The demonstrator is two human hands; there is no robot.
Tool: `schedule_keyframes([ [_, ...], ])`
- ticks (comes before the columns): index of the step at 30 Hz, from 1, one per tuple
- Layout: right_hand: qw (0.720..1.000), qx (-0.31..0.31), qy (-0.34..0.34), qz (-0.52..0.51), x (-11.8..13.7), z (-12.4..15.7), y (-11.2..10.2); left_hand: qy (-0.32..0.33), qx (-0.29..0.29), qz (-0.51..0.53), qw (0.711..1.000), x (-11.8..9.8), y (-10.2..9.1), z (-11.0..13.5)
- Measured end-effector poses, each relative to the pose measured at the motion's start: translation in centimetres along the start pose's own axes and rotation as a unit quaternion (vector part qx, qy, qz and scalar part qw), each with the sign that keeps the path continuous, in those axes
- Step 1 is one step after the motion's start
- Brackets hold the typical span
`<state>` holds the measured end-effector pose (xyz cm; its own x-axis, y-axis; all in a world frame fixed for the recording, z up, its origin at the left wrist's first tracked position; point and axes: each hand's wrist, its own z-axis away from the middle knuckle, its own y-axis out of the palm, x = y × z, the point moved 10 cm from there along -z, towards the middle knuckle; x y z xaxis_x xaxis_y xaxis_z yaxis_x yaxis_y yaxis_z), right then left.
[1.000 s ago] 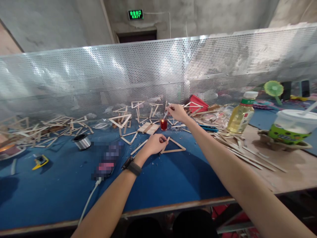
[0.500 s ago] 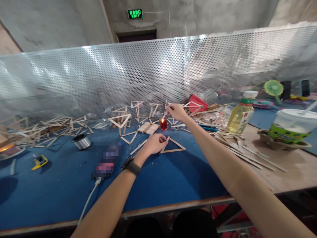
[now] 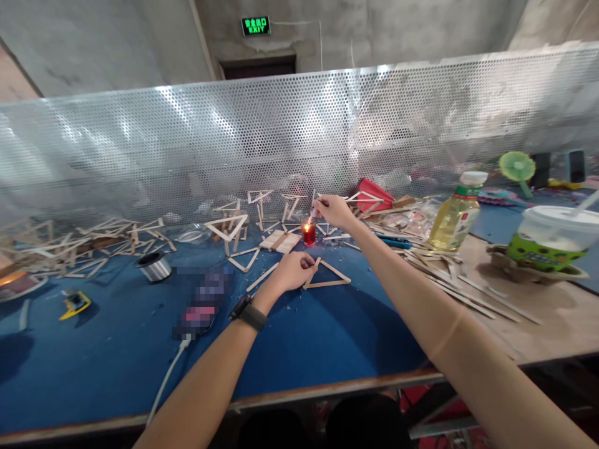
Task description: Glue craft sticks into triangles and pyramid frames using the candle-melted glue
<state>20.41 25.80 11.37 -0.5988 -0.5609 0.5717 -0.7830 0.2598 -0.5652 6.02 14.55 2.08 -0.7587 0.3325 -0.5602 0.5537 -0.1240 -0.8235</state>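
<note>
My right hand (image 3: 332,211) pinches a short whitish glue stick (image 3: 312,215). Its lower end is at the flame of a lit candle in a small red glass (image 3: 308,234). Closer to me, my left hand (image 3: 296,271) has its fingers closed at the left corner of a triangle of wooden craft sticks (image 3: 334,284), which lies on the blue tabletop; the fingertips partly hide that corner. A loose craft stick (image 3: 262,278) lies just left of this hand. Behind it rests a flat stack of craft sticks (image 3: 279,242).
Stick frames (image 3: 227,227) stand along a perforated metal screen (image 3: 290,137). To the left are a wire spool (image 3: 156,268), a phone (image 3: 203,305) on a white cable and a yellow cutter (image 3: 75,304). Loose strips (image 3: 463,293), a bottle (image 3: 456,215) and a lidded cup (image 3: 547,240) stand right.
Almost nothing differs. Both hands keep their places, with the glue stick still at the candle flame and the triangle unmoved.
</note>
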Motion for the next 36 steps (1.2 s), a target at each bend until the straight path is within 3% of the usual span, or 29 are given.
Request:
schedule_keyframes([
  [36,1.0,0.0,0.008,-0.003,0.1,-0.18,-0.28,0.004,0.007,-0.007,1.0,-0.12,-0.01,-0.01],
])
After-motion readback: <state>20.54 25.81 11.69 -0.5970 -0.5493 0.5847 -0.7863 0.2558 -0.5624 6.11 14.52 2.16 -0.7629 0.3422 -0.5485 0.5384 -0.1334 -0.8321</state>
